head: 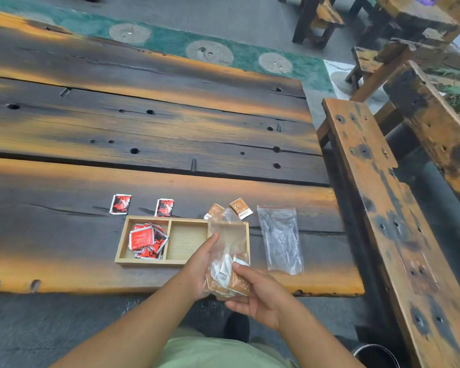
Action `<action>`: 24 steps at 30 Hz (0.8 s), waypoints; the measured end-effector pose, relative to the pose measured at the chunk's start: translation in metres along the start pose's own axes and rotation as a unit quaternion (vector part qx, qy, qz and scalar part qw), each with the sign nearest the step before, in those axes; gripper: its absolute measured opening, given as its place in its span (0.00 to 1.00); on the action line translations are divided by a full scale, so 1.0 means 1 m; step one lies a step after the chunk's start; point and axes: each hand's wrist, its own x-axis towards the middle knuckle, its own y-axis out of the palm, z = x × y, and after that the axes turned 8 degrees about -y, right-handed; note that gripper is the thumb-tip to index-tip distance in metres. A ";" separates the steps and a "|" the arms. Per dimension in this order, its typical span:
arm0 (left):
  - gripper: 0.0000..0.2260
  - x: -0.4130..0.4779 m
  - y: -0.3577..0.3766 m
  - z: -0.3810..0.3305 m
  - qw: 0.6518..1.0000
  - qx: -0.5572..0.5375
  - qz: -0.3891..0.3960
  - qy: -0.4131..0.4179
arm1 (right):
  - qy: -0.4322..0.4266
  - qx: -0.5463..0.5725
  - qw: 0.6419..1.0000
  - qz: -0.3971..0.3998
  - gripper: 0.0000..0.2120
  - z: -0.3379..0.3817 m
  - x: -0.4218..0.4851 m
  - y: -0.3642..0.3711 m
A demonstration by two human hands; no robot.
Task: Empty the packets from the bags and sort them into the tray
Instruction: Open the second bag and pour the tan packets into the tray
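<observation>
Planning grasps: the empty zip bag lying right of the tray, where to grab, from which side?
Probably the red zip strip at its far end, pinched from above: the empty bag lies flat and limp, and the tray sits close on its left.

Wood tray (120, 245), clear glossy plastic bag (280, 240)
</observation>
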 end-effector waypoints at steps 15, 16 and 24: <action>0.29 0.007 0.001 0.008 0.999 -0.039 0.018 -0.014 | 0.021 0.026 0.999 0.001 0.16 0.002 0.000 -0.006; 0.30 0.007 -0.001 0.008 0.999 -0.044 0.019 -0.013 | 0.021 0.031 0.999 0.004 0.16 0.002 0.000 -0.006; 0.30 0.009 -0.003 0.007 0.998 -0.064 0.018 -0.020 | 0.011 0.043 0.999 0.010 0.16 0.002 -0.001 -0.006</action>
